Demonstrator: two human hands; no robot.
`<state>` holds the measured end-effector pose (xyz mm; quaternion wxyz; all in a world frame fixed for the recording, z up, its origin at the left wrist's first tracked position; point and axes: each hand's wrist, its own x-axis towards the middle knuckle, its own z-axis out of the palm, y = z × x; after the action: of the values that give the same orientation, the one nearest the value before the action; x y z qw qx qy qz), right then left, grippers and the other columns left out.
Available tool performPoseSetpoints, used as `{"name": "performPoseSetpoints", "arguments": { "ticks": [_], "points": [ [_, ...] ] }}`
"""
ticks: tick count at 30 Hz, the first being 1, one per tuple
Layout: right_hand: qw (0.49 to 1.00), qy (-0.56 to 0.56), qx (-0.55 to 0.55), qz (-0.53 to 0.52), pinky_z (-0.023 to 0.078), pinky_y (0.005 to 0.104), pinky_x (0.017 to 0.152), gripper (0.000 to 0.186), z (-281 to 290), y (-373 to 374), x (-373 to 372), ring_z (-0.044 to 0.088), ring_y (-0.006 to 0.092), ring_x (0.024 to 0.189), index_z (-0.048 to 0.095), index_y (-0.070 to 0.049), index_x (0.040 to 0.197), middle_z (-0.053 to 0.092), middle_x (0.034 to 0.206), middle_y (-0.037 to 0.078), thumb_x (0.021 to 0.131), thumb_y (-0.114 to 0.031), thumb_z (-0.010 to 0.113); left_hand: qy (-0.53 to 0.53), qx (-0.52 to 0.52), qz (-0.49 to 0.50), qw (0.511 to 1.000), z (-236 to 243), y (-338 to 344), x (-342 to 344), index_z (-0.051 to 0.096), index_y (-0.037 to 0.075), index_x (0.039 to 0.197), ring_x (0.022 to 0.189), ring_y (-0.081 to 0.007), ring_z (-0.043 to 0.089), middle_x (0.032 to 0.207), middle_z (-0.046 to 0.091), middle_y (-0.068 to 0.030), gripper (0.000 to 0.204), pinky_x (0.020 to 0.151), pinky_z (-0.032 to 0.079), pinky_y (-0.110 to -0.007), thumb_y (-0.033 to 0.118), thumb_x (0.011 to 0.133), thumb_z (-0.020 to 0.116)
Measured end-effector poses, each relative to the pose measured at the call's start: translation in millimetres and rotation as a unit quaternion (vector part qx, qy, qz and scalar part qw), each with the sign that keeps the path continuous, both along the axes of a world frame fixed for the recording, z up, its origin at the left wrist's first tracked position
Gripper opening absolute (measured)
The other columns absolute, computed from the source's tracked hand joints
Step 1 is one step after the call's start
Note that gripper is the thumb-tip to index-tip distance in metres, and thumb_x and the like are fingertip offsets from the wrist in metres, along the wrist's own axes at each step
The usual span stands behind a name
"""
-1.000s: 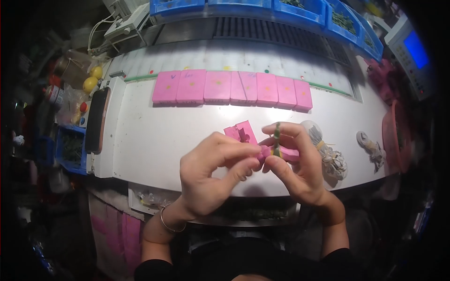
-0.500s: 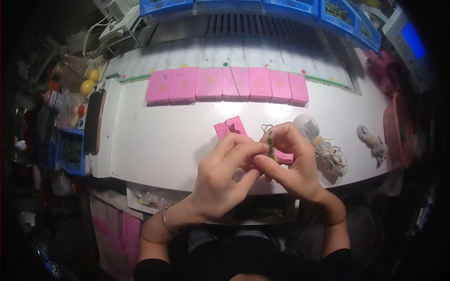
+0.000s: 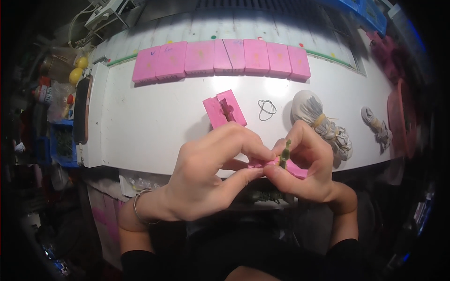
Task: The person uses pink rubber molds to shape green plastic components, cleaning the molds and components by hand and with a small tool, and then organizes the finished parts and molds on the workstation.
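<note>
My left hand (image 3: 206, 168) and my right hand (image 3: 311, 161) meet over the table's front edge, fingers pinched together. Between them is a bent pink rubber mould piece (image 3: 298, 171); the left fingertips grip its left end, and its right part sits within my right hand. A small green wax-like piece (image 3: 284, 152) stands up from the mould by the right fingertips; its lower part is partly hidden. Just beyond my left hand, another pink mould part (image 3: 212, 111) with a dark groove lies on the white table. A dark looped band (image 3: 267, 110) lies to its right.
Several pink mould blocks (image 3: 200, 57) stand in a row across the back. To the right are a tied grey-white cloth bundle (image 3: 307, 104) and a smaller one (image 3: 375, 122). A phone-like dark slab (image 3: 82, 108) rests at the left edge, near a blue bin (image 3: 63, 144).
The view has tipped, so the table things sit higher in the picture. My left fingers now pinch the pink mould piece, which shows between both hands. The green piece stands more exposed.
</note>
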<state>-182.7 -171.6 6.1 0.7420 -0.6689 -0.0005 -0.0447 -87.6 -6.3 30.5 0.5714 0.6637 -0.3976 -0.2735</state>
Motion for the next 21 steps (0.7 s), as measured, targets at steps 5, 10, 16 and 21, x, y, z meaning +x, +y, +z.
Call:
{"name": "performPoseSetpoints", "arguments": {
  "ticks": [5,10,16,21],
  "points": [
    [0.999,-0.030,0.012,-0.003,0.046,0.0185,0.059,0.028,0,2,-9,0.058,0.0062,0.068,0.046,0.002,0.085,0.060,0.075,0.007,0.074,-0.003,0.071,0.015,-0.026,-0.003,1.000,0,2,-6,0.059,-0.004,0.091,0.081,-0.0154,0.061,0.094,0.056,-0.0134,0.023,0.068,0.052,-0.024,-0.013,0.070,0.064],
    [1.000,-0.020,-0.011,0.011,0.039,0.0160,0.049,0.028,0,1,-19,0.055,0.0022,0.061,0.048,0.002,0.085,0.062,0.071,0.007,0.073,-0.005,0.073,-0.020,-0.034,-0.025,0.999,2,6,-9,0.060,-0.006,0.089,0.078,-0.0158,0.062,0.092,0.058,-0.0157,0.020,0.067,0.052,-0.024,-0.013,0.071,0.064],
    [0.998,-0.034,-0.039,-0.023,0.035,0.0165,0.047,0.025,-12,7,-17,0.049,0.0010,0.057,0.045,0.000,0.084,0.058,0.066,0.003,0.076,-0.003,0.069,0.031,-0.018,-0.032,0.999,-7,4,-8,0.058,-0.004,0.095,0.083,-0.0166,0.061,0.094,0.057,-0.0129,0.021,0.068,0.054,-0.024,-0.008,0.075,0.063],
    [0.992,-0.038,-0.103,-0.060,0.029,0.0210,0.044,0.025,-20,12,-7,0.035,0.0032,0.050,0.041,-0.002,0.082,0.041,0.056,0.000,0.081,-0.009,0.064,-0.001,0.064,-0.013,0.998,-17,0,-10,0.050,-0.003,0.096,0.073,-0.0224,0.062,0.089,0.056,-0.0146,0.017,0.058,0.054,-0.030,0.007,0.083,0.058]
  ]
}}
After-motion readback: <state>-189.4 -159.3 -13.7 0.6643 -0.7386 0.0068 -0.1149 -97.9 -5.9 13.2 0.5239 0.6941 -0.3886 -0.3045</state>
